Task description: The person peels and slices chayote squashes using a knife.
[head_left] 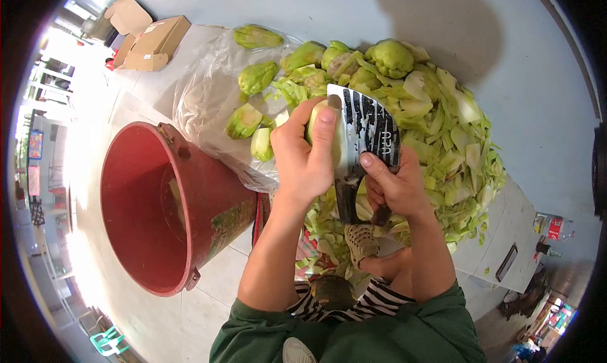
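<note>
My left hand (308, 149) is wrapped round a pale green chayote (337, 135), partly hidden by my fingers. In my right hand (395, 185) is a broad cleaver (368, 126) with black and white markings on its blade; my thumb presses on the lower blade near the handle. The blade lies against the right side of the chayote. Behind and to the right of my hands spreads a large heap of green peelings (452, 154). Whole chayotes (258, 77) rest at the upper left of the heap, on and beside a clear plastic bag (205, 91).
A big red bucket (218, 205) lies tilted at the left, its opening facing me. An open cardboard box (152, 44) is at the back left. A plastic bottle (551, 226) and a phone (506, 262) lie at the right. My shoe (361, 242) is below my hands.
</note>
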Motion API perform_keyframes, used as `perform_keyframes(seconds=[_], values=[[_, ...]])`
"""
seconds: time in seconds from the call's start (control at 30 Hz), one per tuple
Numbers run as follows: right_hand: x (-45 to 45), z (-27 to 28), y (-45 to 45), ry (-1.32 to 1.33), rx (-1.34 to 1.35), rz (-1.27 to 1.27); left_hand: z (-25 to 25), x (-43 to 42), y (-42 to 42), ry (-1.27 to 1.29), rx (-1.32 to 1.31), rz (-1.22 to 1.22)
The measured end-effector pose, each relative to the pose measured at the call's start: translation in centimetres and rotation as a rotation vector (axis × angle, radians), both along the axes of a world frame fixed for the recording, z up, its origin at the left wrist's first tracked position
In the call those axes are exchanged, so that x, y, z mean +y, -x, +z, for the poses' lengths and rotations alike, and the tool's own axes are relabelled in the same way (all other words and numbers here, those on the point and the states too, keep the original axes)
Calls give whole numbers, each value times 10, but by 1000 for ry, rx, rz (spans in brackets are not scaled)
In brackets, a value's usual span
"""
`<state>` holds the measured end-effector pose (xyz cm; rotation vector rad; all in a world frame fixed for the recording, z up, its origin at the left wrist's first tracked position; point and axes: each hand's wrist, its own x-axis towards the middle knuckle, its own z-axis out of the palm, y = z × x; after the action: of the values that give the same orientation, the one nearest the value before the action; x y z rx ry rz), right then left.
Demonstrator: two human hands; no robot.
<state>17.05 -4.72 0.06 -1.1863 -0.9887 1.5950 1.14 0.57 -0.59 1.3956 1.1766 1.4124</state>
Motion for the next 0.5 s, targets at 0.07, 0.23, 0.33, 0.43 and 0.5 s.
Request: perform_keyframes(seconds=[0.07,0.23,0.33,0.43,0.5], values=[[0,-1,-2,3,33,23,5,-1,-1,-74,119,49],[-3,6,0,81,137,30,-9,9,-4,-19,-122,115],[-6,9,7,37,31,-30,2,5,5,81,-306,92],[-5,-6,17,-249,-342,-168,1,6,8,14,-405,113],[-6,-14,24,-493,-610,-216,-2,9,10,-84,-486,201]])
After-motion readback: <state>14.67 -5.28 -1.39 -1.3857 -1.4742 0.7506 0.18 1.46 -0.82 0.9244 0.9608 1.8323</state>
